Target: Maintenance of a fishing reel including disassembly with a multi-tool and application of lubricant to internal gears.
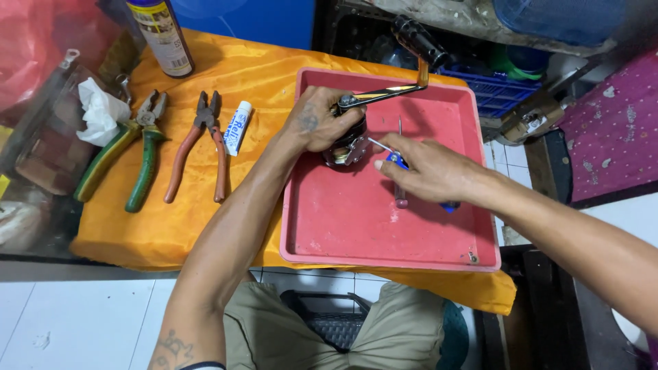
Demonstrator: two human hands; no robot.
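The reel point(348, 140), a dark metal body with a long crank handle point(411, 58) rising toward the far edge, stands in the far half of the red tray point(384, 233). The left hand point(319, 120) is closed around the reel's top, holding it upright. The right hand point(428, 171) pinches a blue-handled screwdriver point(392, 155), its thin shaft touching the reel's side; a second small tool point(400, 195) lies on the tray floor under that hand, partly hidden. The tray sits at the right end of a table covered in orange cloth point(205, 212), its near edge close to the cloth's near edge. Left of the tray lie a white tube point(238, 127), red-handled pliers point(202, 147) and green-handled pliers point(140, 161), side by side. A spray can point(163, 38) stands at the far left corner, with crumpled white tissue point(99, 113) just off the left edge.
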